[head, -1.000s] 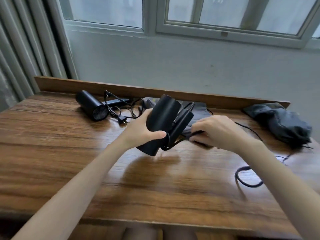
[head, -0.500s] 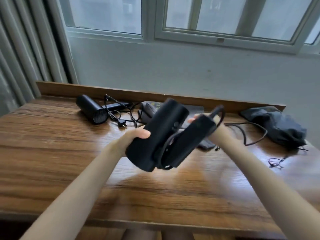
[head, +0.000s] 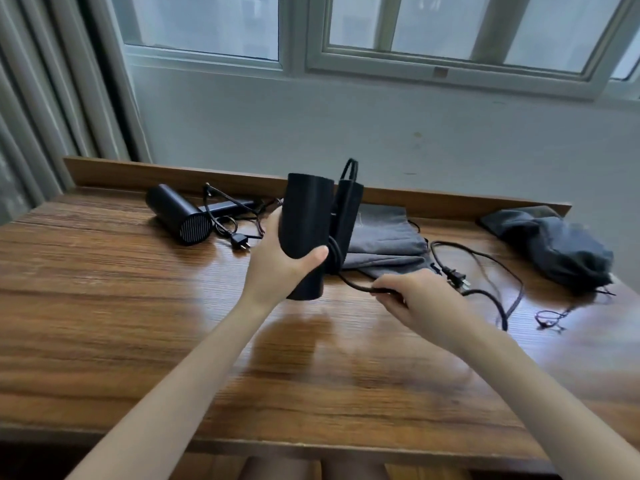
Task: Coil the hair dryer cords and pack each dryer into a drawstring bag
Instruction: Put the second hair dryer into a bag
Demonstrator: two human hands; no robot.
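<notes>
Two dryers, two bags. One dryer [head: 176,213] lay at the back left of the table [head: 104,306]. The left hand [head: 277,265] gripped the other dryer [head: 304,233] upright over the table's broad front half. Behind it lay a flat grey bag [head: 384,240]. The right hand [head: 422,299] pinched the cord [head: 485,292]. A bulging dark bag [head: 561,251], contents hidden, sat at the right edge.

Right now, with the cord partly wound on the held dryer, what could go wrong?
The loose cord loops on the table close to the dark bag's drawstring; pulling might snag it. The plug lies by the grey bag and could catch it. If the right hand slips, wraps on the dryer may loosen.
</notes>
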